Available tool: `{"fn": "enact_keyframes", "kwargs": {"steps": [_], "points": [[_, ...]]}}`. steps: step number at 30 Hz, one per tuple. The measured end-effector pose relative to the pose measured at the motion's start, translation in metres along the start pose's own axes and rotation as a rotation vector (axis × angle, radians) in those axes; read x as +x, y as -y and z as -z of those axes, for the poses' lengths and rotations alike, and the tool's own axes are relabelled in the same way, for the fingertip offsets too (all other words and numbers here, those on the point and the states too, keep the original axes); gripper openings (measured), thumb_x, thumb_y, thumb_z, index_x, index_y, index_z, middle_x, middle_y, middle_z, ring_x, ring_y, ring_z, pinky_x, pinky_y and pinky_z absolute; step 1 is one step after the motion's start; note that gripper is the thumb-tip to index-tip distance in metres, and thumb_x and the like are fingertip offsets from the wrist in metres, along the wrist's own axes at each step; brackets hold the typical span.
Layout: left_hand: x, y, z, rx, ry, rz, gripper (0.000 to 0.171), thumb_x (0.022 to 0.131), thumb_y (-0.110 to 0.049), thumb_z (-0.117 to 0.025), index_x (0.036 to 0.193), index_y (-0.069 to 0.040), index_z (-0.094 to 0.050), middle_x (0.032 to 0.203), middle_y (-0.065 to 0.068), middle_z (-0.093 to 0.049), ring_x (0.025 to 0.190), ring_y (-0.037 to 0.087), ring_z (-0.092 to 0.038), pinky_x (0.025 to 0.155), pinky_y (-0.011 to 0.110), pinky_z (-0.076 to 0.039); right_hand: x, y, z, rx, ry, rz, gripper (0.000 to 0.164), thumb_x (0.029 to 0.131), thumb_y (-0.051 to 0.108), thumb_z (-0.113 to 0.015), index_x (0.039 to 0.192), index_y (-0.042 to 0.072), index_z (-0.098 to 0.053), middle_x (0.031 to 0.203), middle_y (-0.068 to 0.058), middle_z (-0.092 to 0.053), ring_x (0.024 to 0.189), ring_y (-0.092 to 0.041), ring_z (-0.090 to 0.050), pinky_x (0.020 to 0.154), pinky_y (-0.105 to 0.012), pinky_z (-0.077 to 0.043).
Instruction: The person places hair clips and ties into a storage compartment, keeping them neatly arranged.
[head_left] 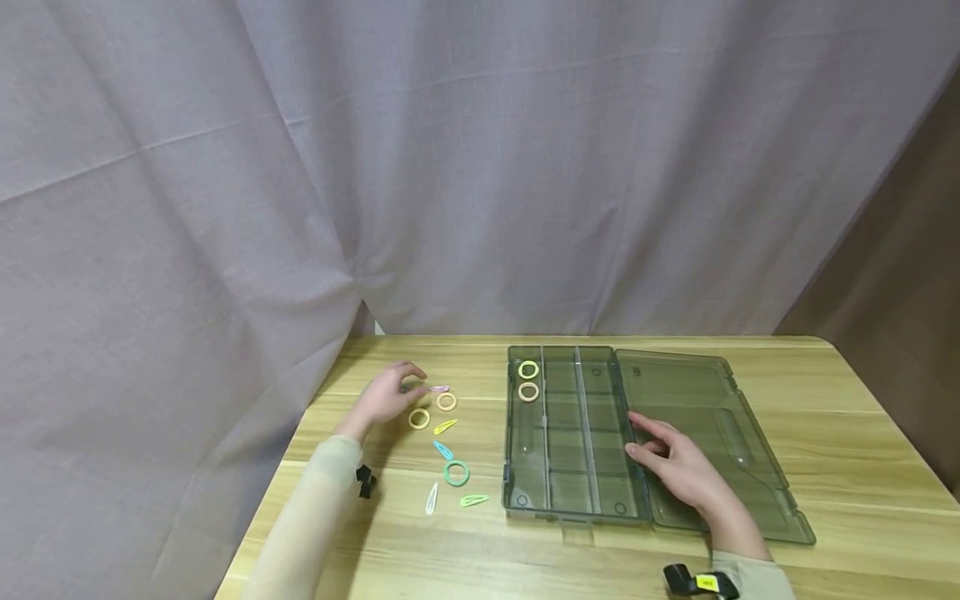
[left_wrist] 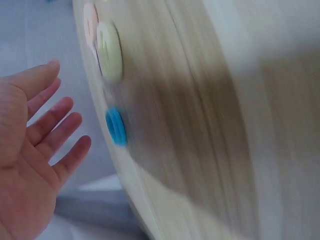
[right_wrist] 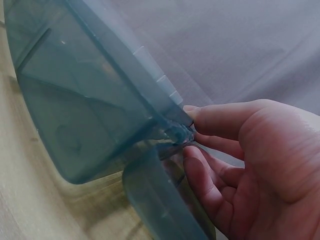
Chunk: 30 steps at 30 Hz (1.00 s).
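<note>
My left hand (head_left: 386, 394) hovers over the table's left side with fingers spread loosely, holding nothing. Close to its fingers in the left wrist view stands a blue ring (left_wrist: 116, 126); the hand mostly covers it in the head view. A purple hair clip (head_left: 438, 388) and two yellowish rings (head_left: 447, 402) lie just beside that hand. My right hand (head_left: 678, 468) pinches the hinge-side rim of a grey see-through storage box (head_left: 561, 475), thumb and fingertips at the edge. Inside the box's left column sit a yellow-green ring (head_left: 528, 369) and a peach ring (head_left: 528, 392).
Nearer the front lie a yellow clip (head_left: 446, 426), a blue clip (head_left: 442, 450), a green ring (head_left: 457, 473), a white clip (head_left: 432, 498) and a lime clip (head_left: 474, 500). The box's lid (head_left: 712, 400) lies folded out to the right. A grey curtain (head_left: 480, 208) hangs behind the table.
</note>
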<state>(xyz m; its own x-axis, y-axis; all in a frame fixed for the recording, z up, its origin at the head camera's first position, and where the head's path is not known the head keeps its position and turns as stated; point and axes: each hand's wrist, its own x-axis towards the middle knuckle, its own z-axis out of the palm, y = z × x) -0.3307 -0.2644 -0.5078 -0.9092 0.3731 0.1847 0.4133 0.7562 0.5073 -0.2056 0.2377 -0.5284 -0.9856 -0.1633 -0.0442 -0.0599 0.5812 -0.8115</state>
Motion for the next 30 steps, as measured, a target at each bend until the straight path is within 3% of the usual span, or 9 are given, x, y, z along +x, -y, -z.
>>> {"fn": "enact_keyframes", "kwargs": {"steps": [6,11,20,30], "points": [[-0.013,0.023,0.013,-0.012,0.0,0.037,0.03,0.098,-0.009,-0.077,0.124,0.005,-0.072,0.128,0.022,-0.068,0.121,0.043,-0.064,0.107,0.059,-0.05,-0.003,0.001,0.001,0.01,0.003,-0.001,0.07,0.106,0.034,-0.069,0.163,0.003,-0.041,0.153,-0.024,-0.05,0.114,-0.027,-0.063,0.091,-0.042,-0.051],[-0.017,0.031,0.02,-0.033,0.038,0.093,0.031,0.097,-0.009,-0.079,0.123,0.006,-0.072,0.126,0.023,-0.068,0.115,0.043,-0.066,0.103,0.058,-0.052,-0.002,0.0,0.001,-0.001,-0.003,0.003,0.071,0.106,0.034,-0.07,0.163,0.003,-0.041,0.15,-0.023,-0.053,0.112,-0.024,-0.063,0.091,-0.043,-0.05],[-0.004,0.041,0.026,-0.035,0.1,0.148,0.019,0.096,-0.005,-0.078,0.113,0.002,-0.076,0.1,0.01,-0.075,0.088,0.022,-0.068,0.088,0.045,-0.056,-0.001,0.001,0.0,-0.007,-0.008,0.011,0.07,0.106,0.034,-0.07,0.162,0.003,-0.043,0.145,-0.022,-0.056,0.111,-0.024,-0.062,0.092,-0.044,-0.05],[0.007,0.042,0.023,0.061,0.104,0.132,0.015,0.094,0.0,-0.078,0.109,-0.001,-0.078,0.097,0.007,-0.076,0.089,0.021,-0.069,0.088,0.045,-0.058,-0.001,0.001,0.0,-0.01,-0.009,0.004,0.068,0.106,0.033,-0.07,0.162,0.004,-0.043,0.14,-0.02,-0.059,0.111,-0.024,-0.062,0.092,-0.042,-0.05]]}}
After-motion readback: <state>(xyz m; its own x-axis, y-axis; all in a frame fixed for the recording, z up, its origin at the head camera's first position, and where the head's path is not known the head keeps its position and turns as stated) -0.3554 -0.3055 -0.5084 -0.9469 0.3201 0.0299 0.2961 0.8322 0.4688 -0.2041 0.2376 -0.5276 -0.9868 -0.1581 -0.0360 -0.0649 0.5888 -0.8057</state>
